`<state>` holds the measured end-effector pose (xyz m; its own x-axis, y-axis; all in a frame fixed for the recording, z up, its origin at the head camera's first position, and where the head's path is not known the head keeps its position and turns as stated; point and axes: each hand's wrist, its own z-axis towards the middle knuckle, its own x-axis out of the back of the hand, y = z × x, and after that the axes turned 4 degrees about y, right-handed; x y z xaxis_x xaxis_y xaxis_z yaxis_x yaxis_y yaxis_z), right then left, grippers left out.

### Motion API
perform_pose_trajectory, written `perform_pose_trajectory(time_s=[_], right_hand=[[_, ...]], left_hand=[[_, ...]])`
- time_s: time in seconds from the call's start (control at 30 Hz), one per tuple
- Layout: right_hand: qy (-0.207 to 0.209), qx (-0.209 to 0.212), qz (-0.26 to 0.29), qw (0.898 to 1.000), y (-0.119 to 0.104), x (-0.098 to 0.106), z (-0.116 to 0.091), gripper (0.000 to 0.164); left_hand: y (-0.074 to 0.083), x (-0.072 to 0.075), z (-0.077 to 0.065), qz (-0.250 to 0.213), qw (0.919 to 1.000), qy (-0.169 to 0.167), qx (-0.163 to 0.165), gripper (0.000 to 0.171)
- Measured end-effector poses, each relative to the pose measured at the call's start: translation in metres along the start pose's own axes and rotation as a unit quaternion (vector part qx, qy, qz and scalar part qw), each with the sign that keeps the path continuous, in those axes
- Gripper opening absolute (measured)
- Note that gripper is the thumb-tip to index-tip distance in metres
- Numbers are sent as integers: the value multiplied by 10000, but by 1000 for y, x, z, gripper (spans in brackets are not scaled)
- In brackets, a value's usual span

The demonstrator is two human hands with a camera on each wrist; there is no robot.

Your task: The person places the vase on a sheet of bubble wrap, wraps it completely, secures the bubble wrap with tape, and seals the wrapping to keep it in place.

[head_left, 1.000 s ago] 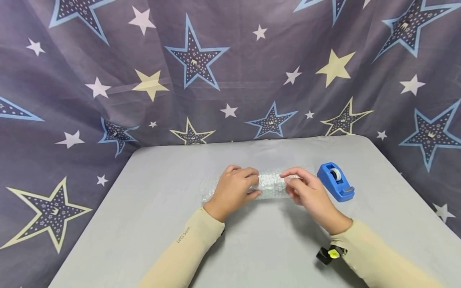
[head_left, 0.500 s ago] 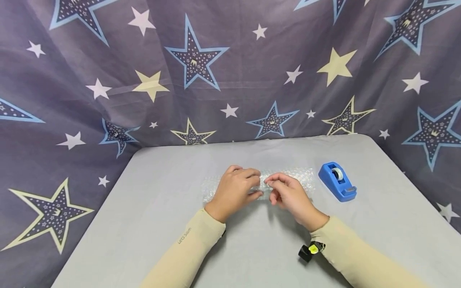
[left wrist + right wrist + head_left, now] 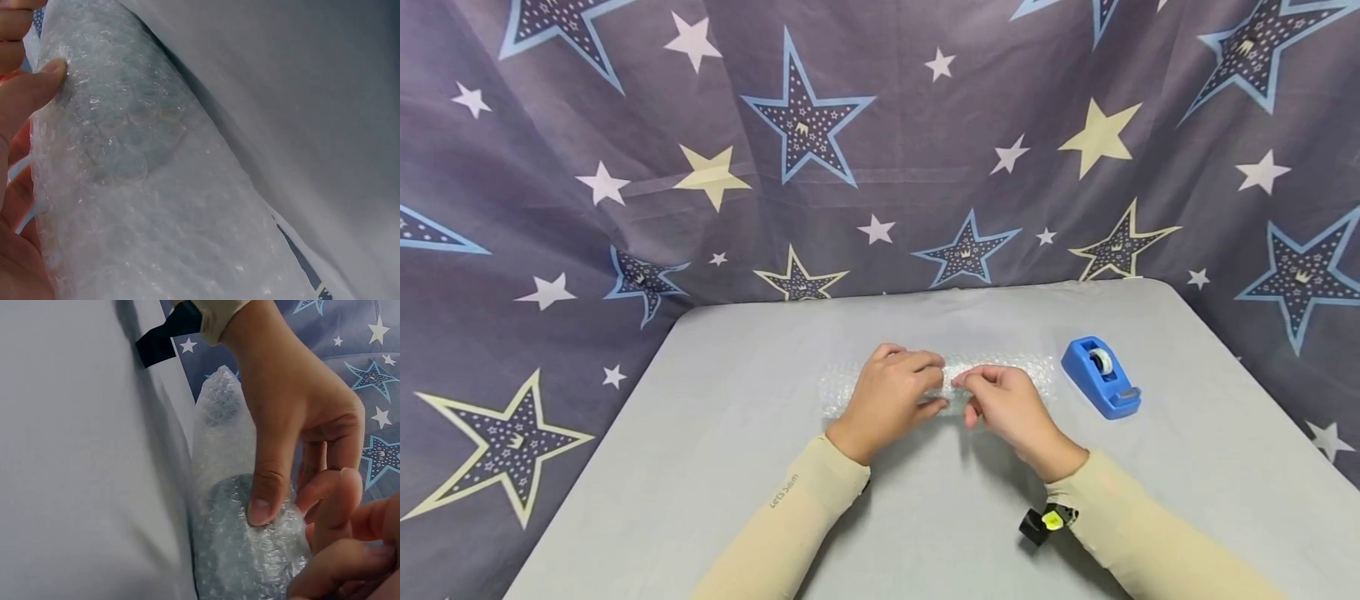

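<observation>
A long bundle of clear bubble wrap [image 3: 1033,371] lies across the middle of the table, with a greenish rounded object [image 3: 225,519] dimly visible inside it. My left hand [image 3: 889,398] holds the wrap, its thumb [image 3: 44,81] on the near side and the fingers over the far side. Close beside it, my right hand [image 3: 1006,410] has its thumb and index fingertips together at the middle of the wrap. In the right wrist view the right hand's bent fingers [image 3: 340,562] are at the wrap. Anything thin or clear between those fingertips cannot be made out.
A blue tape dispenser [image 3: 1101,379] with a roll of tape stands to the right of the wrap. The grey-white table [image 3: 730,500] meets a dark star-patterned curtain [image 3: 880,150] at the back and sides.
My right hand has moved left from the wrap's right part to its middle, beside the left hand, and its fingertips have come together and lowered slightly. The left hand keeps its place.
</observation>
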<state>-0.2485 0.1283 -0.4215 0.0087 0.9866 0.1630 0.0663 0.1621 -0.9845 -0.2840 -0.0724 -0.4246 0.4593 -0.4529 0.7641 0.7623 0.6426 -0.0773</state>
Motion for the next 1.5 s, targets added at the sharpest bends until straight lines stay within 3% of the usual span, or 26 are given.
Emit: perform_pose_trajectory(time_s=[0.33, 0.6, 1.27, 1.5], right_hand=[[387, 295, -1122, 9925, 3, 2, 1, 27], [675, 952, -2152, 9696, 7, -2, 1, 35], [782, 1173, -2804, 9495, 10, -4, -2, 42], [768, 1431, -3334, 9287, 14, -4, -2, 53]], left_hand=[[6, 2, 3, 206, 9995, 122, -209, 25], [6, 1, 3, 330, 9990, 120, -260, 23], [6, 1, 2, 358, 9993, -55, -111, 24], [2, 0, 0, 277, 9996, -87, -2, 26]])
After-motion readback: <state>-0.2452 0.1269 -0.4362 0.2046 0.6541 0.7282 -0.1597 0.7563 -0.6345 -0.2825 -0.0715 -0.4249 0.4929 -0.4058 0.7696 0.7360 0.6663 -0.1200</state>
